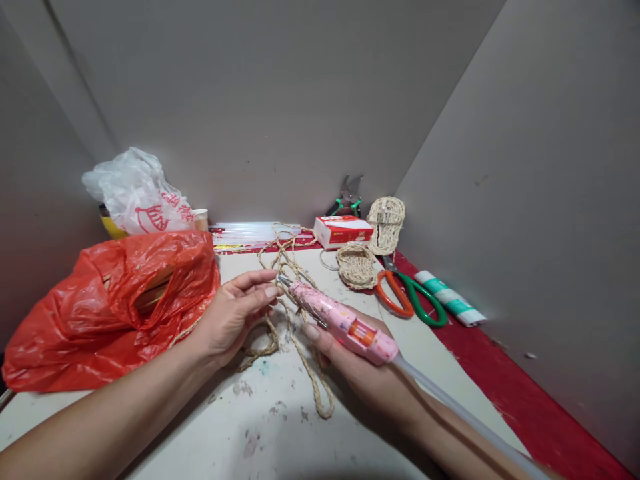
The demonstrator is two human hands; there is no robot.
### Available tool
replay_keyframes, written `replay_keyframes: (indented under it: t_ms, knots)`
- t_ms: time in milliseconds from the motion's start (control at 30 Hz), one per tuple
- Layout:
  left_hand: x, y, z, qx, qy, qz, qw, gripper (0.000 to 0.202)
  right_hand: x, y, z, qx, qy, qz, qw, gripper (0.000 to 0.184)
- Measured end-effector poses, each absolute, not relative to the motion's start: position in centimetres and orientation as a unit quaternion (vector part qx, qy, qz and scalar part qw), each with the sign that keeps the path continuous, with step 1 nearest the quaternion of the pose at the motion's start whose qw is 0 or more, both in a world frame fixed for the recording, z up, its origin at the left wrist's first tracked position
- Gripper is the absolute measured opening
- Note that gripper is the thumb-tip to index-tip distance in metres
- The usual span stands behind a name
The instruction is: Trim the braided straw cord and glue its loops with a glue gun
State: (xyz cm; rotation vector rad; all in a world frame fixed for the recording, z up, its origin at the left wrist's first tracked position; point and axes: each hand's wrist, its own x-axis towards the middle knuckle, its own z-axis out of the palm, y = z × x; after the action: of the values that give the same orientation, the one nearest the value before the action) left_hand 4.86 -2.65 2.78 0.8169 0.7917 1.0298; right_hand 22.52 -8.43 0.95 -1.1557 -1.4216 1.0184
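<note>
My right hand (345, 357) is wrapped around a pink hot glue gun (333, 313), whose metal nozzle points up and to the left. A long translucent glue stick (465, 410) sticks out of its back end. The fingers of my left hand (243, 310) are pinched at the nozzle tip, on a braided straw cord (323, 400); the exact spot between the fingertips is partly hidden. Loops of this cord lie on the white tabletop (240, 427) beneath and behind both hands.
A red plastic bag (65, 320) fills the left, with a white bag (135, 190) behind. At the back are glue sticks (255, 232), a red-and-white box (343, 232) and pruning shears (349, 200). Right: woven straw pieces (357, 268), scissors (423, 300), a green-white roll (450, 298).
</note>
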Motion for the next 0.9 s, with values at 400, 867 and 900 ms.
replay_keyframes:
  t_ms: [400, 867, 900]
  knots:
    - [4.85, -2.56, 3.58, 0.367, 0.362, 0.430, 0.741, 0.032, 22.44, -8.06, 1.53, -0.499, -0.578, 0.416, 0.494, 0.040]
    - [4.94, -2.42, 3.42, 0.386, 0.366, 0.453, 0.716, 0.028, 22.34, -8.38, 1.79, -0.496, -0.563, 0.446, 0.487, 0.044]
    - [4.92, -2.43, 3.42, 0.387, 0.367, 0.453, 0.715, 0.028, 22.33, -8.38, 1.81, -0.497, -0.563, 0.446, 0.486, 0.044]
